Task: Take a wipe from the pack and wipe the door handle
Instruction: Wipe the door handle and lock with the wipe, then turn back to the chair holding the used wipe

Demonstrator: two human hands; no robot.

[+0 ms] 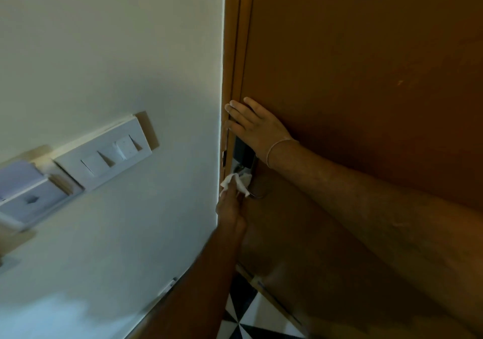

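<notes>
1. The person's left hand [231, 214] reached up along the door's left edge and pinched a crumpled white wipe [239, 181] between its fingertips, so the grip was narrow and closed on the cloth.
2. The wipe lay against the door handle [254, 192], of which only a dark metal curve showed just right of and below the cloth; the rest was hidden by the wipe and the right forearm.
3. The right hand [257, 127] rested flat and open on the brown door [366, 77], fingers spread toward the frame, holding nothing. It lay just above a dark lock body [243, 153] that sat over the handle.
4. The step in hand seemed to be the wiping itself, and the wipe pack was not in view.
5. To do it well, the left hand would probably need to wrap the wipe around the handle, not merely dab one face, and run it along the full length to the free end.
6. The flat right hand looked well placed to steady the door so it did not swing under pressure.
7. A bunched wipe could miss the underside; spreading it a little might give fuller contact.
8. A white switch panel [104, 153] sat on the wall [130, 51] well to the left, clear of the work.
</notes>
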